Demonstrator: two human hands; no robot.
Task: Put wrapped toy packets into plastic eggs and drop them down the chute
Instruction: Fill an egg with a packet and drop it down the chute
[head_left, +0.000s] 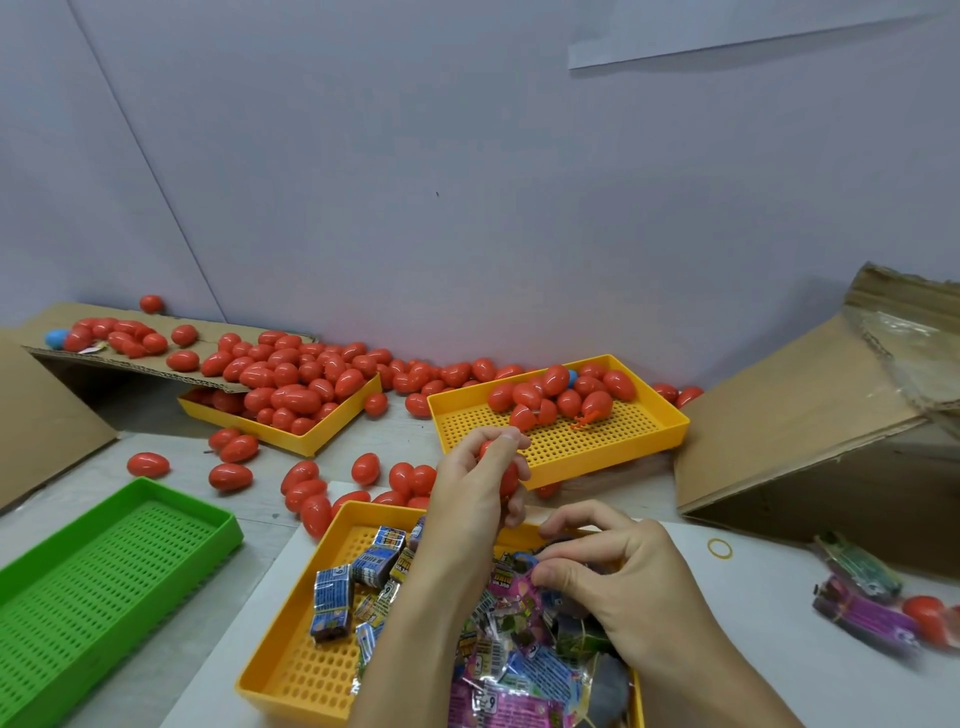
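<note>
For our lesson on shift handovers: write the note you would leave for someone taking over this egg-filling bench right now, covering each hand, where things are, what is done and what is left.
Left hand: grips a red egg above the near tray.
Right hand: pinches a packet in the heap in that tray.
Supplies: more eggs in the far tray, the left tray and loose on the table. The green tray holds nothing.
Done: an egg picked up, a packet being picked.
Left: put the packet in the egg, close it, drop it down the cardboard chute, then carry on. I cannot tell whether the held egg is open.
</note>
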